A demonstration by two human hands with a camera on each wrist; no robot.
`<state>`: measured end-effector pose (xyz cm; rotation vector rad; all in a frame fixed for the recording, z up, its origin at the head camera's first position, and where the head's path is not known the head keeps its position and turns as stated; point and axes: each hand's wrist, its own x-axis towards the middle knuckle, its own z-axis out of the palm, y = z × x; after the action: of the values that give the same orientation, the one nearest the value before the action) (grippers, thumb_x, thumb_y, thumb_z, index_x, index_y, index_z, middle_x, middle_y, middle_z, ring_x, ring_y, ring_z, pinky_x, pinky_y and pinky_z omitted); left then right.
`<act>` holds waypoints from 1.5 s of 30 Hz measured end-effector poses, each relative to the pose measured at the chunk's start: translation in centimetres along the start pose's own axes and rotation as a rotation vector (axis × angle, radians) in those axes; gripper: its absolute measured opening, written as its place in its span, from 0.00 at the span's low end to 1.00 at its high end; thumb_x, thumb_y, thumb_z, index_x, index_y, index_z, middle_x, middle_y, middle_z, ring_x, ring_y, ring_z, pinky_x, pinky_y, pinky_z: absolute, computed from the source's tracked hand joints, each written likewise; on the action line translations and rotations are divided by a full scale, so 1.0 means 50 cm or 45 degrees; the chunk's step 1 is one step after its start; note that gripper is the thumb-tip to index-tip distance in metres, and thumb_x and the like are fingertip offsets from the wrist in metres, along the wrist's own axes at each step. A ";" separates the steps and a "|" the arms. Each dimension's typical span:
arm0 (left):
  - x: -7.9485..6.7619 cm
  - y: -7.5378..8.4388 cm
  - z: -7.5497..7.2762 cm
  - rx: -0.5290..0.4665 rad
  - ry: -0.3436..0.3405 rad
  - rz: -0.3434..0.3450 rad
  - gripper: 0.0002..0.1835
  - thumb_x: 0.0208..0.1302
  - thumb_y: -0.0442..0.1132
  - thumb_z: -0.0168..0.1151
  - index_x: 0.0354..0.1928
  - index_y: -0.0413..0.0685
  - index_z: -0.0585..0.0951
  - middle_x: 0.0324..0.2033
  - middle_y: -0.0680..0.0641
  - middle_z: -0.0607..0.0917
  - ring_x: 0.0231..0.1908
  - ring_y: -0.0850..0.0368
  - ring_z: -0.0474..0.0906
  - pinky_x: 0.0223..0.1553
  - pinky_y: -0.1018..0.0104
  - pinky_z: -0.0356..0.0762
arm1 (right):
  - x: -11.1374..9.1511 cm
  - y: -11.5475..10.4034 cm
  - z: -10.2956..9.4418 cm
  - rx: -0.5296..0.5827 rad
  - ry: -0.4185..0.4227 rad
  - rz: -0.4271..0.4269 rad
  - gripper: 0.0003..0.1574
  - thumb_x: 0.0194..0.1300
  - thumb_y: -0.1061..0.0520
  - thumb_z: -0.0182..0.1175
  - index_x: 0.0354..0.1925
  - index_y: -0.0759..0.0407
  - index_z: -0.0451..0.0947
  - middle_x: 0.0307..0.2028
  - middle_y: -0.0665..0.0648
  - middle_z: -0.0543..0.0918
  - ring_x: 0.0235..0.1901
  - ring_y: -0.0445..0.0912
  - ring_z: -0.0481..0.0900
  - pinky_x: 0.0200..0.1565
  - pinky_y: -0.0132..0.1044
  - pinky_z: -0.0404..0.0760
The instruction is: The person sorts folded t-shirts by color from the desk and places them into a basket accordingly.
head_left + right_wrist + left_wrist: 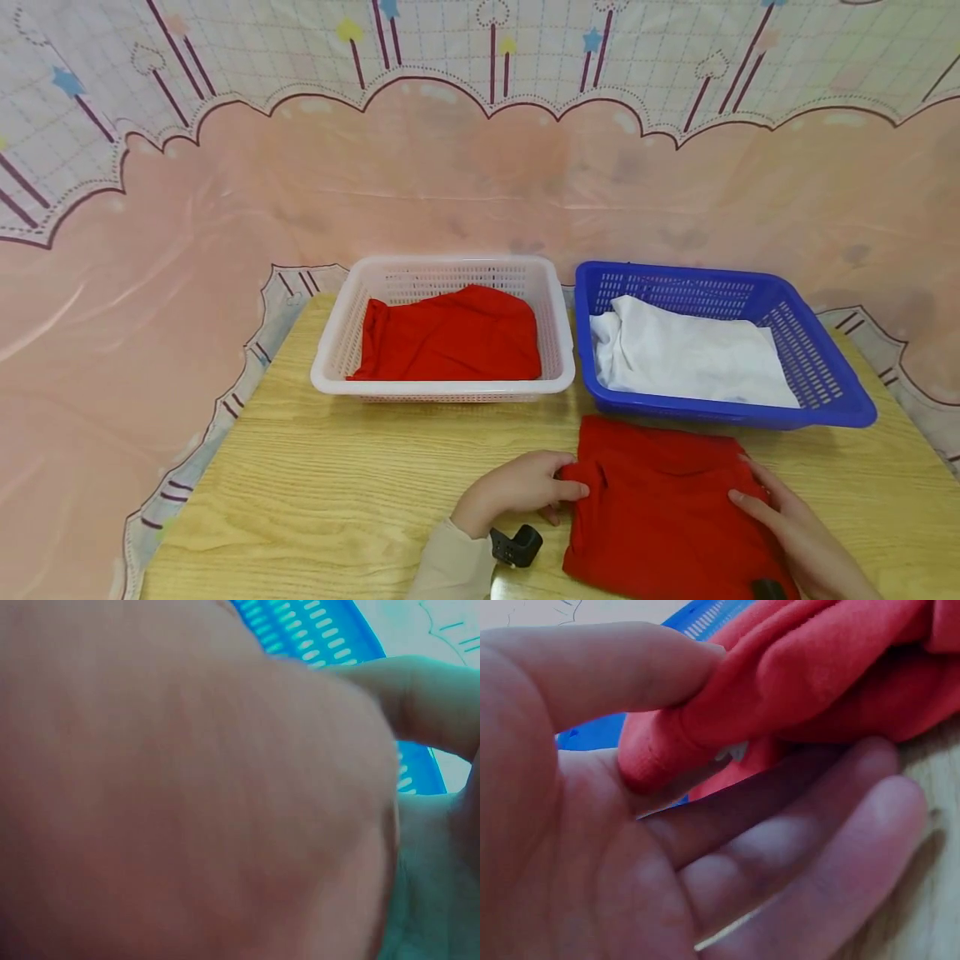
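A folded red cloth lies on the wooden table in front of the blue basket. At its left edge my left hand pinches a fold between thumb and index finger; the left wrist view shows the other fingers stretched out below the red cloth. My right hand grips the right edge, its thumb on top and its other fingers partly hidden. A blurred brownish surface fills most of the right wrist view, with part of the right hand beside it.
Behind the left hand stands a white basket holding another red cloth. The blue basket, to its right, contains a white cloth. A patterned curtain hangs behind the table.
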<state>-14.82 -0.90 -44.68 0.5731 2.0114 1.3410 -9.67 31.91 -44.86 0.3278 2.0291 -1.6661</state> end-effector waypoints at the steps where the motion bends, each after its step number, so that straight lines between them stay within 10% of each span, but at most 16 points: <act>1: 0.000 -0.001 0.000 -0.026 -0.008 -0.002 0.05 0.60 0.42 0.57 0.35 0.51 0.75 0.23 0.50 0.78 0.19 0.56 0.76 0.22 0.66 0.76 | 0.001 0.000 0.004 0.013 -0.013 -0.006 0.46 0.67 0.47 0.45 0.68 0.54 0.27 0.67 0.64 0.30 0.63 0.61 0.39 0.57 0.61 0.52; 10: 0.003 -0.006 0.000 0.014 -0.062 -0.022 0.19 0.57 0.48 0.60 0.49 0.51 0.71 0.24 0.52 0.79 0.18 0.56 0.77 0.21 0.66 0.76 | 0.011 0.003 0.023 0.027 -0.058 -0.044 0.45 0.67 0.49 0.45 0.69 0.53 0.28 0.67 0.63 0.31 0.63 0.60 0.41 0.56 0.58 0.59; 20: 0.011 -0.014 -0.004 0.527 0.028 0.003 0.38 0.49 0.58 0.62 0.61 0.49 0.67 0.50 0.56 0.75 0.50 0.64 0.69 0.51 0.69 0.66 | 0.012 -0.002 0.043 -0.008 -0.091 -0.084 0.45 0.67 0.50 0.47 0.69 0.53 0.30 0.67 0.65 0.33 0.63 0.61 0.41 0.56 0.59 0.57; 38: -0.010 0.006 -0.019 0.557 -0.049 0.069 0.34 0.53 0.53 0.61 0.61 0.51 0.67 0.55 0.57 0.71 0.54 0.64 0.66 0.53 0.69 0.64 | 0.002 0.002 0.041 -0.094 -0.145 -0.117 0.46 0.65 0.53 0.50 0.69 0.54 0.32 0.67 0.65 0.35 0.62 0.61 0.46 0.52 0.52 0.68; 45: -0.026 0.023 -0.028 0.483 -0.123 0.129 0.35 0.54 0.53 0.60 0.63 0.51 0.64 0.58 0.57 0.68 0.57 0.65 0.62 0.55 0.71 0.62 | -0.003 0.008 0.038 -0.004 -0.287 -0.134 0.43 0.68 0.56 0.45 0.69 0.52 0.30 0.66 0.62 0.37 0.51 0.35 0.65 0.51 0.49 0.69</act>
<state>-14.92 -2.22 -42.91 0.9027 2.1933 0.9668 -8.92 30.16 -45.36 0.0298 1.9085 -1.6791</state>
